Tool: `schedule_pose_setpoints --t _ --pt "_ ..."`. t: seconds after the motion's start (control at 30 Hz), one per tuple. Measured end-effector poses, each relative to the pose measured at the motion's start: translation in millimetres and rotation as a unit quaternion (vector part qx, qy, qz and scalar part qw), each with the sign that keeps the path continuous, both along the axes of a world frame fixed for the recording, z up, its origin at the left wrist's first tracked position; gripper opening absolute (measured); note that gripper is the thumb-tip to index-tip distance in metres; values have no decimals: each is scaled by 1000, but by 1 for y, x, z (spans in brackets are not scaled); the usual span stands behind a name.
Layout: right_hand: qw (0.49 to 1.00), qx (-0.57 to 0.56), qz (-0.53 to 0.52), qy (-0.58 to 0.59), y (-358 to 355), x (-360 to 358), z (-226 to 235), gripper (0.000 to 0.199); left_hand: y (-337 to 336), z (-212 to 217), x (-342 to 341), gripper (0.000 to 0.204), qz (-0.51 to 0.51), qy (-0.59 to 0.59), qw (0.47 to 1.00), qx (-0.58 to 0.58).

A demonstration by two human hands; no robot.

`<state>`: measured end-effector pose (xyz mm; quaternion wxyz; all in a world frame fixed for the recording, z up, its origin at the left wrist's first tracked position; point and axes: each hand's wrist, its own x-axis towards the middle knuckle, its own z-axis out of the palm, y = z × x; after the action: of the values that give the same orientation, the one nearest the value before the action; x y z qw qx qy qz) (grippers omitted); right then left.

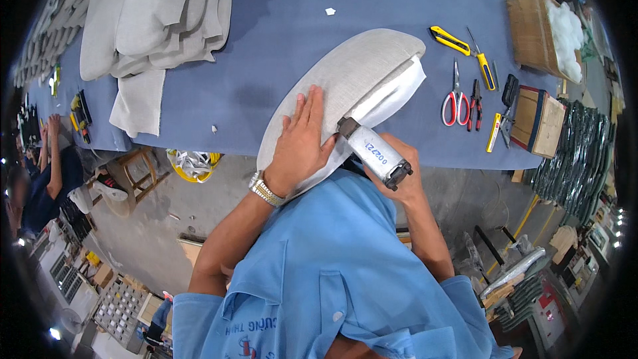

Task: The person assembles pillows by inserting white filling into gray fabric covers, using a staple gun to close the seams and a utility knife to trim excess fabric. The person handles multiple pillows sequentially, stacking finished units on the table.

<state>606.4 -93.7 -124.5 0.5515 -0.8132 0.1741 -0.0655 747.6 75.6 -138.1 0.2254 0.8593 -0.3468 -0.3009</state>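
A curved, padded panel covered in light grey fabric [352,60] lies at the table's near edge, slanting up to the right. White lining [392,96] shows along its right side. My left hand [297,143] rests flat on the fabric with its fingers stretched out, a metal watch on the wrist. In my right hand [407,169] is a silver pneumatic staple gun [373,149]; its body hides most of the gripping fingers. The dark nose of the gun is at the panel's lining-side edge; I cannot tell whether it touches.
Right of the panel lie a yellow utility knife [450,40], a screwdriver [485,70], red-handled scissors [456,103] and pliers [475,108]. A carton with white stuffing [535,33] stands beyond. Grey fabric covers [156,10] are piled at the left. Another person [56,176] works at far left.
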Motion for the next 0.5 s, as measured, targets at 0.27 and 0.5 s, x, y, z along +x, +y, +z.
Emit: schedule_pose_setpoints --t 0.27,0.5 --pt "1000 -10 -8 19 4 1 -2 25 -4 -4 -3 97 2 -22 1000 4" --pt "1000 -10 3 2 13 -5 2 27 -1 -2 -1 98 -2 -20 1000 4"
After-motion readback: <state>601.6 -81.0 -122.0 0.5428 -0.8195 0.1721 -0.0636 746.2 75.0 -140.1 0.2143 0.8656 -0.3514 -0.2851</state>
